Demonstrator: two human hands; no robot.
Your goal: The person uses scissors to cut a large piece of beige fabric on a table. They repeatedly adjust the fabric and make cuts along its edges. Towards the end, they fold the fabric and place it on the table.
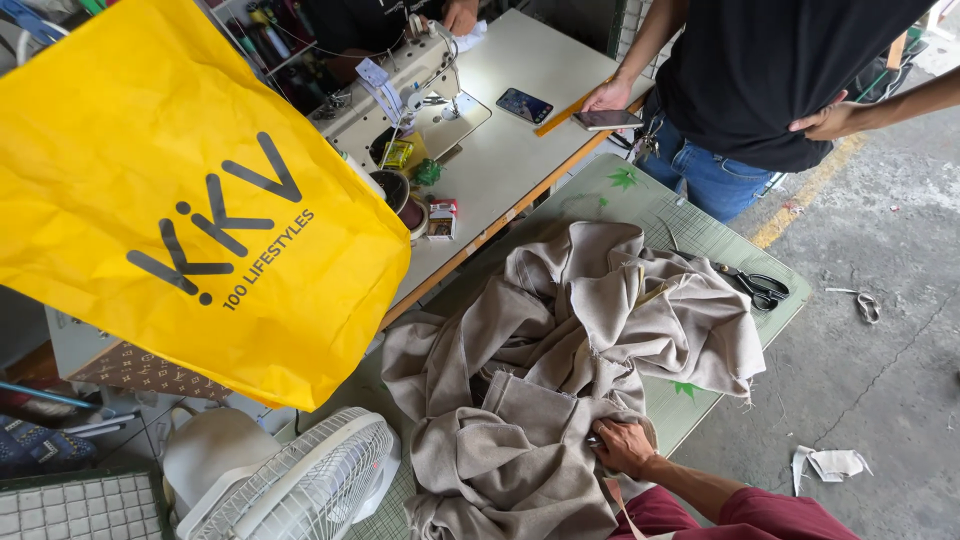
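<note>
My right hand (624, 446) comes in from the lower right in a maroon sleeve. Its fingers are curled down on a crumpled heap of beige fabric (560, 370) and pinch a fold near the heap's lower edge. The fabric lies on a green patterned table (690, 235). A large yellow bag with dark lettering (190, 190) hangs in the air at the upper left, close to the camera. What holds it up is hidden. My left hand is not in view.
Black scissors (757, 287) lie at the green table's right edge. Behind it stands a sewing machine (405, 85) on a pale table with a phone (524, 104). A person in a black shirt and jeans (750, 80) stands there. A white fan (300, 480) sits at the lower left.
</note>
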